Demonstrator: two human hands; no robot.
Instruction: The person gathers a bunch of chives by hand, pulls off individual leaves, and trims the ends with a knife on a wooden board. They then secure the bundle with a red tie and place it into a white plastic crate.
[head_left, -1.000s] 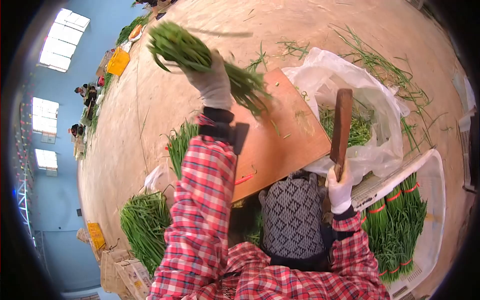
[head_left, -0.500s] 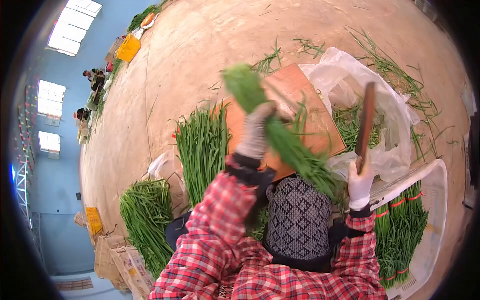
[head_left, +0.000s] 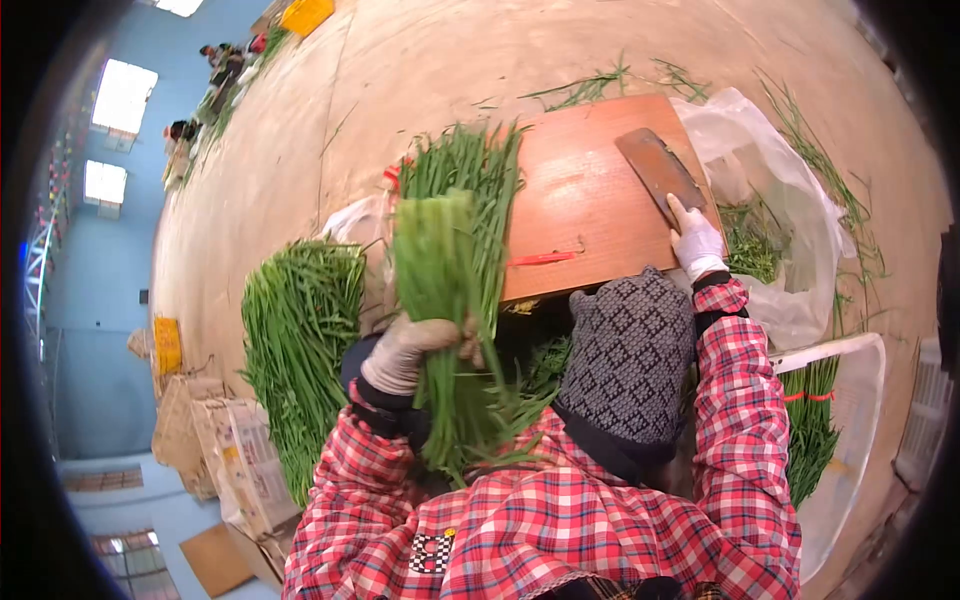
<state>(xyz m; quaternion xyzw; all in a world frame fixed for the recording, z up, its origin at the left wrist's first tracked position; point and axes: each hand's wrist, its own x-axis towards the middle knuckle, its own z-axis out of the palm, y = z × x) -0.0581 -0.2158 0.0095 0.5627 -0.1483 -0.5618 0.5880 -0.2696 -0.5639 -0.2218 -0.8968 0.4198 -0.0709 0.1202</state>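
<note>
My left hand point(head_left: 408, 352), in a pale glove, is closed around a bunch of garlic chives point(head_left: 435, 255). The cut pale ends point away from me and the leaf tips hang toward my lap. My right hand point(head_left: 698, 240), in a white glove, grips a cleaver point(head_left: 658, 172) whose broad brown blade is over the right side of a wooden board point(head_left: 585, 175). A red tie point(head_left: 542, 258) lies at the board's near edge. Just beyond the held bunch, more chives point(head_left: 470, 160) stand in a pile at the board's left side.
Another heap of chives point(head_left: 305, 340) lies to the left. A clear plastic bag point(head_left: 800, 180) with green trimmings spreads right of the board. At lower right is a white crate point(head_left: 870, 400) with tied bunches. Loose leaves litter the floor; cardboard boxes point(head_left: 240, 450) stand at left.
My left hand has brought the chives from over the board back to the left, near my body. The cleaver has gone from raised upright to lowered over the board.
</note>
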